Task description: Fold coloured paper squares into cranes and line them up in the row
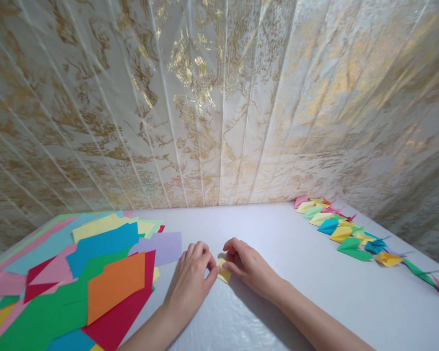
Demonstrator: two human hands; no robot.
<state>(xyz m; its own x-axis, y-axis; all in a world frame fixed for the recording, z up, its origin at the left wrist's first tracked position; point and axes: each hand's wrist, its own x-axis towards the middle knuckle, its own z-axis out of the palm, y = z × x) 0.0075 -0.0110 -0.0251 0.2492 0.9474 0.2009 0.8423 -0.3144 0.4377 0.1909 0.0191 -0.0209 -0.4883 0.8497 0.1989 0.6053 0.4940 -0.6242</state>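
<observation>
A small folded piece of yellow paper (224, 274) lies on the white tabletop between my two hands. My left hand (197, 268) has its thumb at the paper's left edge, with the fingers curled above the table. From the other side, my right hand (247, 265) pinches the paper's upper right part between thumb and bent fingers. Part of the paper is hidden under the fingertips. A lilac sheet (164, 248) lies just to the left of my left hand.
Loose coloured sheets overlap on the left, with an orange sheet (116, 285) and a green sheet (58, 312) near the front. Folded paper birds (354, 249) stand in rows along the right edge. A white and gold curtain (205, 107) hangs behind the table (278, 229).
</observation>
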